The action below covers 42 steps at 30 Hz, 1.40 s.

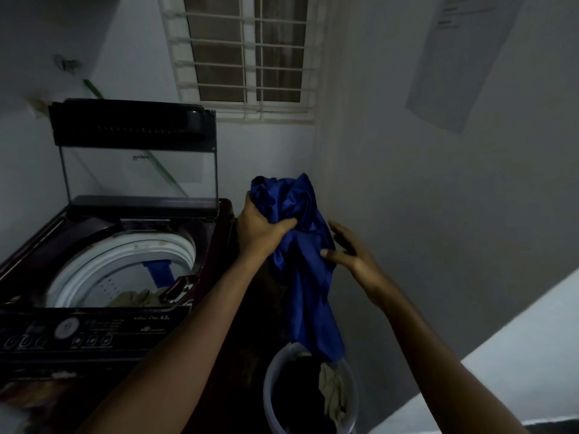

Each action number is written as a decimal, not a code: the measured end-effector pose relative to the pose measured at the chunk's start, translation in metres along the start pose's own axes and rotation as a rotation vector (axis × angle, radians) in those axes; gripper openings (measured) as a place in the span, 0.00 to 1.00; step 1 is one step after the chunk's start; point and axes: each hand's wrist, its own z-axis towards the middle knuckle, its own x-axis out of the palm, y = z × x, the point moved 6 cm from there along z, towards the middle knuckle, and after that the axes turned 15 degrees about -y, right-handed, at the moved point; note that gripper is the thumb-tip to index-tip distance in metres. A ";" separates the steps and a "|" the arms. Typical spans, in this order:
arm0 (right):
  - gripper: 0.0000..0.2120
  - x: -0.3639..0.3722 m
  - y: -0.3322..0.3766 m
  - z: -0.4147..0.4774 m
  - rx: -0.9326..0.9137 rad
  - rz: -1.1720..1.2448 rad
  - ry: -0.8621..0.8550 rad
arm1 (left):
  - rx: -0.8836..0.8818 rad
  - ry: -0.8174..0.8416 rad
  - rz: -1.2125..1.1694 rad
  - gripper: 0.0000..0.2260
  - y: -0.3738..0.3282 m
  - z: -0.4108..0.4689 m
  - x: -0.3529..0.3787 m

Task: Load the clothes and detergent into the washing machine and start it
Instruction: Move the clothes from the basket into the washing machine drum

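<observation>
A shiny blue garment (308,277) hangs in the air right of the washing machine (103,277). My left hand (261,225) grips its bunched top. My right hand (349,250) touches its right side with spread fingers and the thumb against the cloth. The garment's lower end dangles over a pale bucket (272,399) on the floor, which holds dark and beige clothes. The top-loading machine stands at the left with its glass lid (138,161) raised. Inside its white drum ring (125,255) lie beige cloth and something blue.
The machine's dark control panel (84,333) with a round dial and buttons faces me at the lower left. A barred window (247,51) is behind. A grey wall (438,214) closes the right side, with a paper sheet (463,57) on it.
</observation>
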 end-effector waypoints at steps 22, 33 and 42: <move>0.17 0.033 0.002 0.038 0.284 0.416 -0.388 | -0.105 0.062 0.045 0.32 0.032 0.013 -0.017; 0.19 0.143 0.046 0.055 0.148 0.332 -0.241 | -0.074 0.121 0.056 0.34 0.036 0.063 -0.061; 0.28 0.225 0.058 0.052 0.177 0.260 -0.251 | -0.123 0.038 0.081 0.38 0.068 0.103 -0.133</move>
